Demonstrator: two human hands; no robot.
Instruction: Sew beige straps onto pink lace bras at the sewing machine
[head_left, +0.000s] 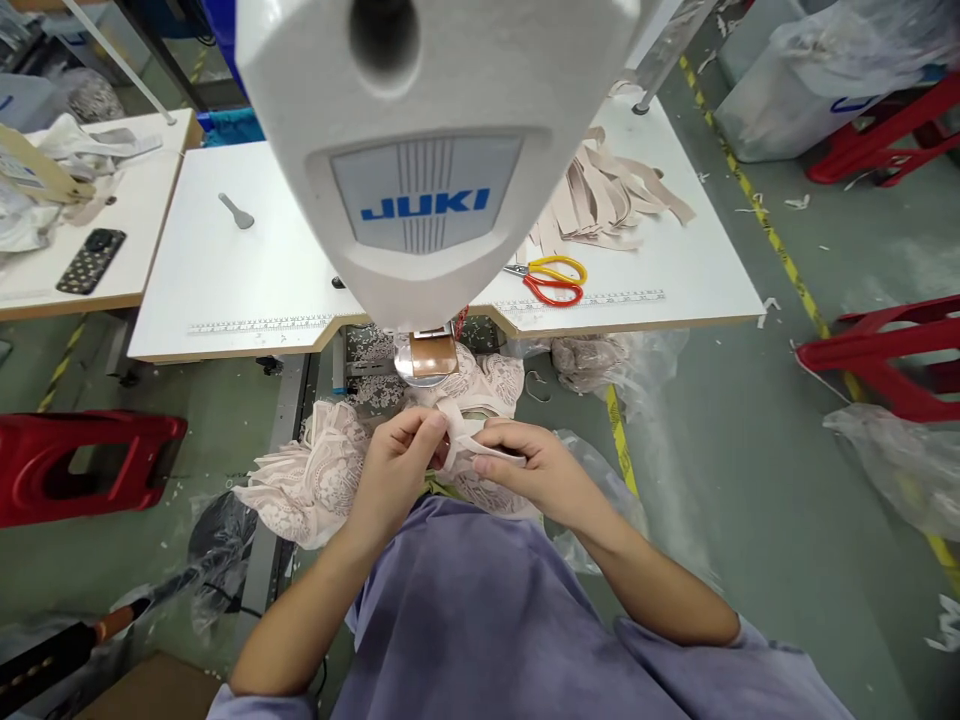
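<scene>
A pale pink elastic strap (452, 418) is looped between my two hands, just in front of the sewing machine's work plate. My left hand (401, 450) pinches one part of it between thumb and fingers. On the other side my right hand (529, 462) grips a further stretch of the strap, fingers curled round it. Below and behind them lie cream lace bras (319, 475), piled on the left, with another lace cup (495, 378) under the machine head. My fingers hide part of the strap.
The white JUKI sewing machine head (424, 205) hangs over the table (225, 250). Red-and-yellow scissors (555, 280) and a heap of beige straps (600, 205) lie on the right. Red stools (90, 465) and plastic bags (622, 360) stand around on the floor.
</scene>
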